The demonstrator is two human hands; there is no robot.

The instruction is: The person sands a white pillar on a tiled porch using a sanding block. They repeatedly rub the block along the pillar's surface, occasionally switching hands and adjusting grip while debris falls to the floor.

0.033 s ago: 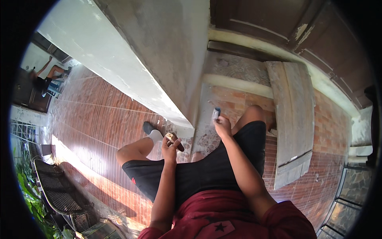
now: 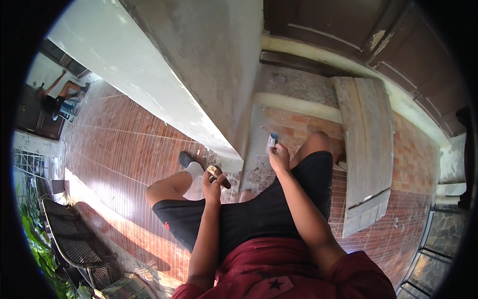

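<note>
My left hand (image 2: 212,190) is closed around a small oblong brown thing (image 2: 214,171) with a pale, uneven top; its exact kind cannot be made out. My right hand (image 2: 280,160) grips a short grey tool with a blue-grey end (image 2: 273,139), pointing up and away from me toward the base of the wall; it looks like a scraper, though it is too small to be sure. Both hands are held above my lap, apart from each other. The tool's end appears just in front of the wall (image 2: 244,99), and I cannot tell whether it touches.
A worn wooden board (image 2: 366,149) lies to my right, beside a low step (image 2: 298,82) and brown doors (image 2: 323,25). Brown tiles (image 2: 119,129) spread to the left. A dark woven chair (image 2: 74,234) stands at the lower left. Another person (image 2: 55,102) sits far left.
The tool in my right hand has shifted slightly right and tilted, showing more of its blue-grey end. My left hand and its brown thing stay in place.
</note>
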